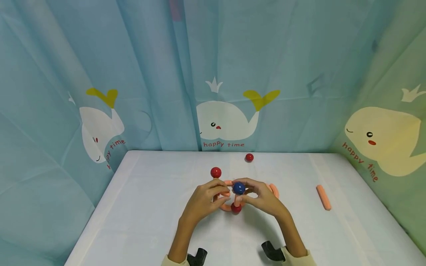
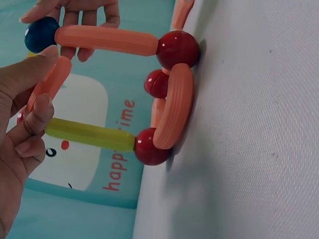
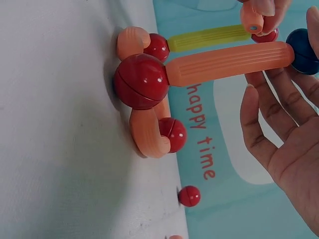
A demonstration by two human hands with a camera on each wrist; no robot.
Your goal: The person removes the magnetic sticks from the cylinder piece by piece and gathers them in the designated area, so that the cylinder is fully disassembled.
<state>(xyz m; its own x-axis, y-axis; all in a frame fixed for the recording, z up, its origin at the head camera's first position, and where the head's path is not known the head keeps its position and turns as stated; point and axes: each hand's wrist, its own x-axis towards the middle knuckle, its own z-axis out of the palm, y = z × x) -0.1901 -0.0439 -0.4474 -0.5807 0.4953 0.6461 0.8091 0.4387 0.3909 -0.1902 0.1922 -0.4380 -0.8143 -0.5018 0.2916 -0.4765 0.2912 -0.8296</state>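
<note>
My left hand (image 1: 204, 199) pinches a short orange rod (image 2: 52, 82) between thumb and fingers, beside a blue ball (image 1: 239, 188). The right hand (image 1: 263, 195) holds that ball with thumb and forefinger, its other fingers spread behind. Below the ball, a straight orange rod (image 3: 229, 62) runs down to a red ball (image 3: 142, 81) on the table. A yellow-green rod (image 2: 89, 134) rises from another red ball (image 2: 153, 147), with a red ball (image 1: 216, 172) at its top. Curved orange rods (image 2: 177, 107) link the base balls. My left fingers partly hide the pinched rod.
A loose red ball (image 1: 249, 157) lies near the back edge of the white table (image 1: 139, 221). One straight orange rod (image 1: 323, 197) is off to the right. Curved orange pieces (image 1: 274, 190) sit just past my right hand. A blue whale-print curtain (image 1: 159, 74) hangs behind.
</note>
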